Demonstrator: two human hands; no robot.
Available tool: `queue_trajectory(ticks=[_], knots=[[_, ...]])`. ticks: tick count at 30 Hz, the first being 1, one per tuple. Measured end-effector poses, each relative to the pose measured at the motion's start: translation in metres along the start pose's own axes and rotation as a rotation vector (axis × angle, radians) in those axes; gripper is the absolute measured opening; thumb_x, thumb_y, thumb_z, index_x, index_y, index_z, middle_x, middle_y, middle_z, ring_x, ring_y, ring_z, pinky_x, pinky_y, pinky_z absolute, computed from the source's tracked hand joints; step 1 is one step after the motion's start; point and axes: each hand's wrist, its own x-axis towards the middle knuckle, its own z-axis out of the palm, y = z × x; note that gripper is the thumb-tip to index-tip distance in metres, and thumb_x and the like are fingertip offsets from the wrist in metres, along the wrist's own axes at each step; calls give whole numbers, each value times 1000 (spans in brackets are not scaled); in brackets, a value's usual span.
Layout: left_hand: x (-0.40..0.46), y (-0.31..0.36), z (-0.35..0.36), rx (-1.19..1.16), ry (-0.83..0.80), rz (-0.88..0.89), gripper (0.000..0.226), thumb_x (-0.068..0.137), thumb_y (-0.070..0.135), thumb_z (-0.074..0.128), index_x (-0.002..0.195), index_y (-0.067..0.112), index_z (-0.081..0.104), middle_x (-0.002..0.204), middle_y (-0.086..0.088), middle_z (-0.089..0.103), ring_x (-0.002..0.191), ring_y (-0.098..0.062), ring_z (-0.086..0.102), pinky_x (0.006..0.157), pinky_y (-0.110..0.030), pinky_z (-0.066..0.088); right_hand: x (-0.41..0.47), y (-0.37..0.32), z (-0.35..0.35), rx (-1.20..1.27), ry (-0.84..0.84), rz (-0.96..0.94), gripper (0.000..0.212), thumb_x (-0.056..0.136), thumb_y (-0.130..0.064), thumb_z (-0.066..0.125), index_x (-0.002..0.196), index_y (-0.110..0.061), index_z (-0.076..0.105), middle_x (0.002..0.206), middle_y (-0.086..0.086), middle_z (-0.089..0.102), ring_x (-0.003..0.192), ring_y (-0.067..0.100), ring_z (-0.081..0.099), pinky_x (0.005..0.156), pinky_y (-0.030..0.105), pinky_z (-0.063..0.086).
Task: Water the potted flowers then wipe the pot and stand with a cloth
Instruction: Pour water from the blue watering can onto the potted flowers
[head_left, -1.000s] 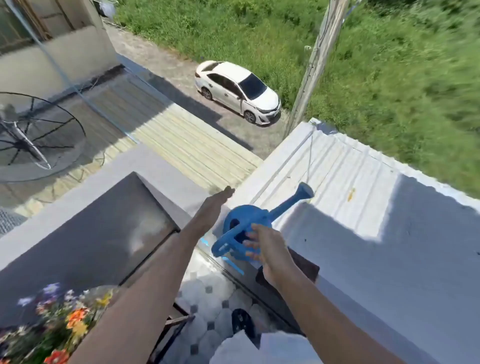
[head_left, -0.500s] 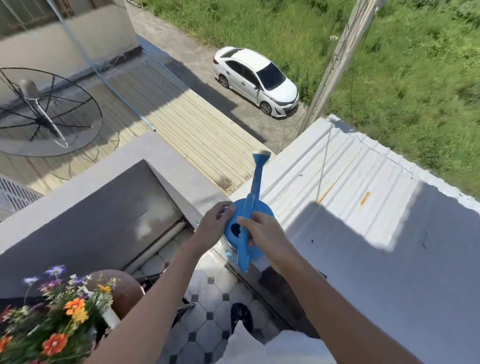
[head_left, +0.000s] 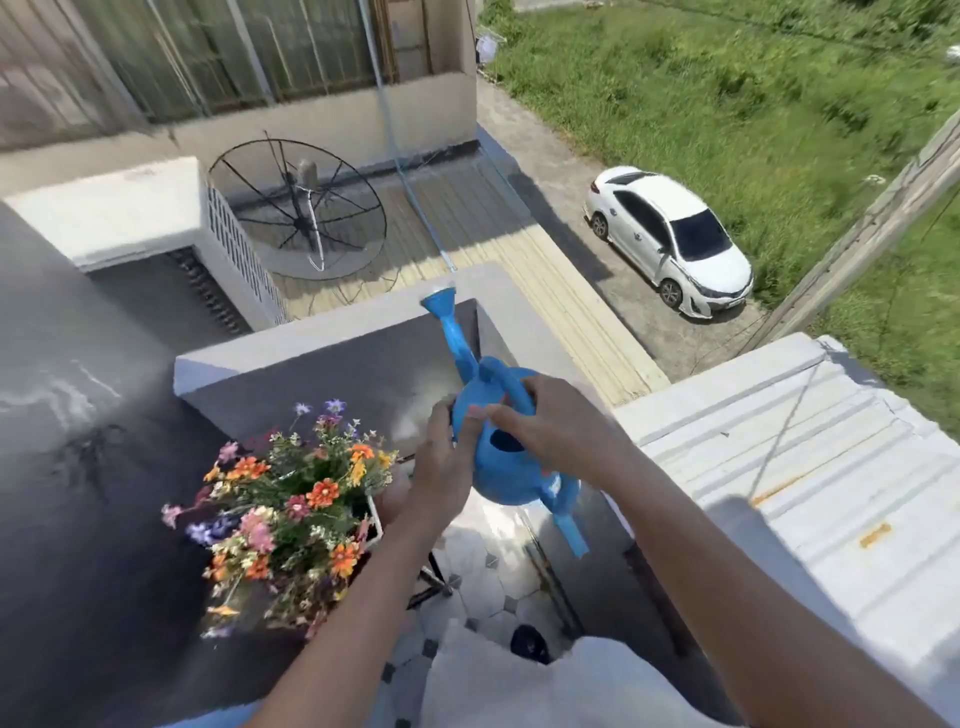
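Note:
A blue plastic watering can (head_left: 501, 470) hangs in the air in front of me, its spout (head_left: 445, 317) pointing up and away over the balcony wall. My right hand (head_left: 558, 426) grips its top handle. My left hand (head_left: 441, 462) presses against the can's left side. Down to the left stands a bunch of orange, pink and purple flowers (head_left: 291, 514); its pot is mostly hidden by the blooms and my left forearm. A thin dark leg of the stand (head_left: 431, 587) shows under the flowers. No cloth is in view.
The grey balcony wall (head_left: 311, 348) runs behind the flowers, a dark wall (head_left: 78, 467) stands at left. White tiled floor (head_left: 478, 597) lies below. Beyond are a metal roof (head_left: 779, 467), a satellite dish (head_left: 298, 208) and a white car (head_left: 670, 239).
My view swung left, so the flowers now sit nearer the centre. The can turned: its spout went from pointing right to up and left. My left hand closed onto the can's side.

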Motion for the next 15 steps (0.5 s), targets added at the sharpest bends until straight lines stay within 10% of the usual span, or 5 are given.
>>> queue_trajectory(ticks=[5,15], knots=[[-47,-2,-60,-41,88,-32,41,91,68,43,115,36,51,108,-2,66,99,-17,66,83,-41,55,-18,-58,39,-217,-36,-150,30,99,-27,53,71,-19,43,70,-5,45,67,17,47,51,20,28],[-130,2,-137,-91,148,-111,46,95,58,45,120,20,48,110,-4,63,93,-12,63,68,-24,45,-66,-140,101,-499,-94,-287,36,97,-42,56,107,-8,61,94,9,64,82,26,62,67,35,46]])
